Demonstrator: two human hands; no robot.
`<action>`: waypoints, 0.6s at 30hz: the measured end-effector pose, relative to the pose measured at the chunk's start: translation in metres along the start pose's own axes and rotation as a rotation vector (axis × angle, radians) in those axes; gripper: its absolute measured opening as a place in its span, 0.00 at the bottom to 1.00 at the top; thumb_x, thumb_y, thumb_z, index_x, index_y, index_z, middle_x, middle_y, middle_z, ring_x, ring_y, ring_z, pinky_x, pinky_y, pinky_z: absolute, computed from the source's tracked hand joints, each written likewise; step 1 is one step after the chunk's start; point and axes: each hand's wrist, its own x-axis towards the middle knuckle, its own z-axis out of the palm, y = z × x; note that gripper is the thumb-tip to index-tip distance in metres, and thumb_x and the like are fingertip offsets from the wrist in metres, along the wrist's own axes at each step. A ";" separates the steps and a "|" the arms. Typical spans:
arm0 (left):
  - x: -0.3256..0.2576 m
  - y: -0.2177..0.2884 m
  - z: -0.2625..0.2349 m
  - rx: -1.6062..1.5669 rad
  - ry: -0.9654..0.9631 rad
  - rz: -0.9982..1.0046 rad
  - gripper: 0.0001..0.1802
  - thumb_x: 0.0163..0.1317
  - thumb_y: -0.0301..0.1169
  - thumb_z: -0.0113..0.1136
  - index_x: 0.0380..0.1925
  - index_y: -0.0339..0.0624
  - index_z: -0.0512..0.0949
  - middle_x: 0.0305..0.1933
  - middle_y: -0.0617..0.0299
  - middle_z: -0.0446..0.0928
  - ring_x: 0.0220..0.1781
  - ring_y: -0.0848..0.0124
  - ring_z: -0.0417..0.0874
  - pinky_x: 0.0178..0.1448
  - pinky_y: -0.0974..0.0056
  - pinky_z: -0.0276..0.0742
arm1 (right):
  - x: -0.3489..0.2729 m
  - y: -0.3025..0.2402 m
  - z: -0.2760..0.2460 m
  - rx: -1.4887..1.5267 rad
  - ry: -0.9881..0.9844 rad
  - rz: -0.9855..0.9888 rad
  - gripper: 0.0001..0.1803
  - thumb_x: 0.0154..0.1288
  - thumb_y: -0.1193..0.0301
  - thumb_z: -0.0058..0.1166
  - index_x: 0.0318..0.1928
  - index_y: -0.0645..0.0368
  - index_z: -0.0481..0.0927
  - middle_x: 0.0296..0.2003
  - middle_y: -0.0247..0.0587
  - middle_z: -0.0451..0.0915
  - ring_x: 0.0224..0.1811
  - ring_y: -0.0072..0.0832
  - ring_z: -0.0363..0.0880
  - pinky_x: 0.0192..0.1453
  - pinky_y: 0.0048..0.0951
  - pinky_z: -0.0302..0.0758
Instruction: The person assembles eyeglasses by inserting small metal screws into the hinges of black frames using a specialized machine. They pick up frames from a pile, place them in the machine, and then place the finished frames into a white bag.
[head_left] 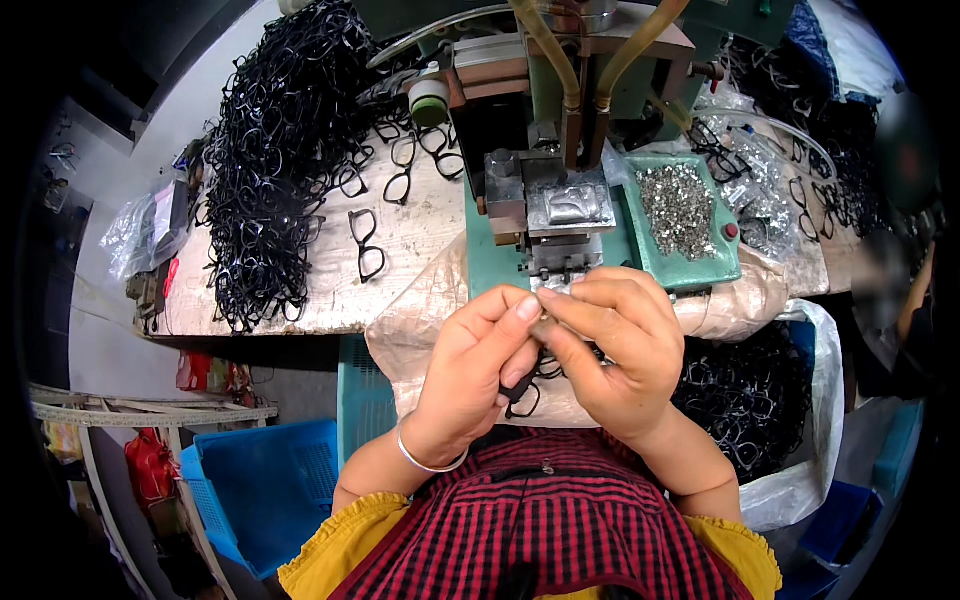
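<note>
Grip, left hand (475,350): curled around a black frame (516,392), thumb and index fingertips brought together above it.
Grip, right hand (630,350): thumb and fingertips drawn close against the left's; cannot tell what, if anything, they pinch.
Black frame: partly hidden, below the fingertips, just in front of the bench (330,290) at its front edge, near the press (505,215).
Risk, fingertip work: a tiny part, if one is pinched there, could slip and drop over the front edge; likely cause, a narrow hold with both hands off the bench.
Risk, black frame: rim could twist or scratch; likely cause, uneven pressure from two hands on thin stock.
Risk, press: fingers could be caught should it move; cause, hands reaching in close to the metal block (577,205).
Risk, green tray (722,270): small metal parts (680,210) could spill; cause, a knock from the right forearm at the tray's near edge.
Risk, heap of frames (265,190): slide off the bench's front edge, left of the press; cause, a tall tangled stack reaching that edge.
Bracelet (432,462): left wrist; could snag on a loose frame.
</note>
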 end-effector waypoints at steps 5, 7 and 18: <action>0.006 0.007 -0.035 0.230 -0.154 -0.092 0.18 0.76 0.37 0.47 0.51 0.33 0.77 0.19 0.61 0.77 0.16 0.76 0.72 0.26 0.72 0.69 | -0.011 0.023 -0.007 -0.066 0.001 0.095 0.10 0.54 0.78 0.64 0.39 0.62 0.85 0.32 0.39 0.82 0.38 0.32 0.81 0.46 0.31 0.77; 0.034 0.002 -0.087 0.521 0.189 0.266 0.18 0.72 0.33 0.52 0.53 0.32 0.77 0.29 0.58 0.82 0.29 0.73 0.80 0.35 0.71 0.76 | -0.017 0.051 -0.027 0.144 0.210 0.578 0.05 0.64 0.76 0.58 0.38 0.64 0.84 0.34 0.37 0.83 0.38 0.25 0.80 0.48 0.27 0.75; 0.146 0.000 -0.246 1.832 0.923 0.126 0.26 0.61 0.49 0.63 0.50 0.42 0.78 0.41 0.43 0.80 0.47 0.44 0.80 0.48 0.44 0.75 | 0.027 0.114 -0.068 0.926 0.297 0.855 0.09 0.62 0.79 0.60 0.43 0.66 0.84 0.37 0.39 0.85 0.41 0.22 0.81 0.50 0.23 0.76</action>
